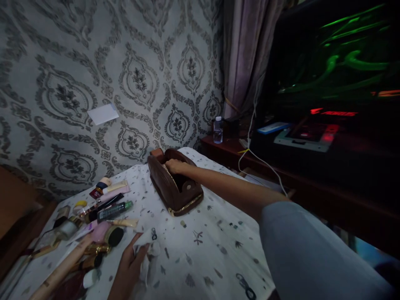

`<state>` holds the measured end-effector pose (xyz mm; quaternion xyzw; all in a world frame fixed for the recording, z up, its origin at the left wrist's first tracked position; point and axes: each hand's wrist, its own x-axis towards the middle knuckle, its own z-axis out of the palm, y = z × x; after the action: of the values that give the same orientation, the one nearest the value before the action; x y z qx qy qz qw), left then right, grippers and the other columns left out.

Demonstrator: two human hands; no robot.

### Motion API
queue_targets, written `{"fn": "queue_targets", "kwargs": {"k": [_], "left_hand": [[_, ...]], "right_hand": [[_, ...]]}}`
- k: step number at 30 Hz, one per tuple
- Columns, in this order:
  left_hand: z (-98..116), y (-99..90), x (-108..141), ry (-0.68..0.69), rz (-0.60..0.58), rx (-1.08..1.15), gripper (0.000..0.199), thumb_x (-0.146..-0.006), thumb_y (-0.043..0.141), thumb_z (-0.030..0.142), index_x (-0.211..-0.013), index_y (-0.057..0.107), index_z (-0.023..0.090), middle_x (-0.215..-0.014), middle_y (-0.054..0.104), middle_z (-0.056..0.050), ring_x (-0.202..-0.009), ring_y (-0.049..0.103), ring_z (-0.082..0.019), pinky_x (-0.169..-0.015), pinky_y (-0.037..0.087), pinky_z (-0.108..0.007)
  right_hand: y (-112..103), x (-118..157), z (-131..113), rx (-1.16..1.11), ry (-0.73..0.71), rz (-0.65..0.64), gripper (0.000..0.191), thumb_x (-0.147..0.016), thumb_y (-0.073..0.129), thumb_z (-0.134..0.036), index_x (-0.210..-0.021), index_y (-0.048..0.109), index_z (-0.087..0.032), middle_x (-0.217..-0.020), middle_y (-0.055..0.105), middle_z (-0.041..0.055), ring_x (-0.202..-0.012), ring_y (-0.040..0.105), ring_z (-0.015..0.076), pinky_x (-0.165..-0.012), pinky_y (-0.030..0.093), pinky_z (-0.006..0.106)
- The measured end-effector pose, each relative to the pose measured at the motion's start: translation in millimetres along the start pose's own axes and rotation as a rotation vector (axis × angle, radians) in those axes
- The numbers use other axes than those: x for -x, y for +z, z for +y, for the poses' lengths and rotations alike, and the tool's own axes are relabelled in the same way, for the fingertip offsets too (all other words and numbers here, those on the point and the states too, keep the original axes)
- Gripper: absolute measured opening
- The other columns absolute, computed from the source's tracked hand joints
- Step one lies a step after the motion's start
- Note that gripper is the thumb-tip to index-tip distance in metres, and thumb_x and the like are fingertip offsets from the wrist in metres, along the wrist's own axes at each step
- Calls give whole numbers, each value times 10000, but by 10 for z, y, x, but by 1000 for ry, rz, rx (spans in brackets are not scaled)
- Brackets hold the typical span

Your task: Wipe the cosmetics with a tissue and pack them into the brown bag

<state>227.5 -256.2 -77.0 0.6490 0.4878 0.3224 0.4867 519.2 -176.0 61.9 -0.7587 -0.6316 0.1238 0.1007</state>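
Around the right hand (175, 166), its grip indiscernible: bag (161, 183), probably soft, light, best held by the rim (171, 179); left hand (128, 264) pinches white cloth (144, 260).

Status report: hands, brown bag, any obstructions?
Right hand reaching into open brown zip bag, grip hidden. Left hand holding crumpled white tissue or cloth. Cosmetics lie left, clear of bag's opening.

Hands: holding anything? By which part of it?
Left hand: crumpled white tissue, pinched at its bunched upper part. Right hand: reaching inside the brown zip bag, fingertips hidden; can't tell if it holds anything.
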Motion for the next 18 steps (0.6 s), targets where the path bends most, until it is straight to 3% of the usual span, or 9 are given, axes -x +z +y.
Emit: {"fn": "queue_targets", "kwargs": {"k": [3, 6, 9, 11, 13, 15, 18], "left_hand": [[98, 16, 33, 53, -45, 36, 524, -681, 725, 589, -1011, 730, 182, -1017, 750, -78, -1171, 601, -313, -1082, 419, -388], [205, 26, 59, 80, -77, 51, 504, -702, 716, 583, -1027, 737, 198, -1009, 751, -70, -1105, 623, -310, -1025, 462, -370], [234, 15, 60, 72, -87, 31, 485, -696, 727, 570, -995, 745, 189, -944, 748, -67, -1027, 638, -313, -956, 496, -364], [201, 0, 45, 63, -84, 31, 477, -686, 735, 561, -980, 744, 186, -917, 745, -67, -1012, 635, -310, -938, 499, -357], [148, -10, 29, 54, -56, 37, 482, -674, 742, 557, -979, 737, 184, -931, 742, -68, -1026, 629, -302, -939, 492, -344], [100, -9, 27, 46, -24, 50, 490, -674, 740, 554, -987, 719, 178, -952, 732, -67, -1007, 633, -285, -914, 495, -324], [67, 5, 55, 15, -40, 104, 497, -717, 706, 540, -1043, 669, 167, -851, 697, -41, -786, 643, -214, -730, 512, -278]], "right_hand": [[-302, 92, -29, -15, -77, 128, 333, -977, 492, -331, -1131, 682, -105, -1179, 680, 183, -1114, 635, 263, -892, 471, 305], [-587, 304, -1, -64, -184, 351, 364, -1011, 350, -252, -1112, 668, -107, -1134, 694, 141, -1097, 626, 210, -897, 436, 267], [-665, 582, 84, -301, -309, 660, 294, -977, 395, -203, -1052, 663, -109, -894, 715, 69, -850, 667, 158, -797, 453, 245], [-577, 751, 145, -470, -345, 725, 265, -968, 425, -234, -994, 660, -115, -746, 682, 25, -680, 646, 128, -715, 457, 229], [-404, 893, 185, -592, -368, 710, 268, -960, 446, -287, -910, 655, -126, -657, 644, 1, -569, 606, 111, -646, 452, 220], [-183, 1022, 184, -690, -392, 656, 288, -949, 458, -342, -872, 650, -141, -634, 634, -4, -514, 574, 105, -580, 442, 214], [175, 1213, 99, -757, -418, 523, 325, -932, 467, -418, -876, 661, -163, -608, 622, -3, -477, 545, 111, -511, 423, 215]]}}
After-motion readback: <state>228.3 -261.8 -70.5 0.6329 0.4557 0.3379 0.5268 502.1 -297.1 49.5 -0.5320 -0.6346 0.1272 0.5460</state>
